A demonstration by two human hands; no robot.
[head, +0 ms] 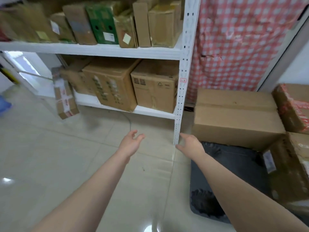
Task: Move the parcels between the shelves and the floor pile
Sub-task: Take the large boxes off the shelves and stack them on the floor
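Both arms reach forward over the tiled floor. My left hand (pixel 131 143) is empty, its fingers loosely spread in the air below the bottom shelf. My right hand (pixel 190 144) is also empty and relaxed, just beside the foot of the white shelf post (pixel 181 97). Two large cardboard parcels (pixel 112 84) (pixel 155 86) stand on the bottom shelf. The shelf above carries a row of upright parcels, one of them green (pixel 102 24). The floor pile lies to the right: a big brown box (pixel 234 116), a red-taped box (pixel 294 108) and a labelled box (pixel 284 168).
A small taped parcel (pixel 65 97) leans on the floor at the shelf's left end. A black bag (pixel 230 178) lies on the floor under my right forearm. A red checked cloth (pixel 242 44) hangs behind the pile. Shiny tiles (pixel 50 156) stretch to the left.
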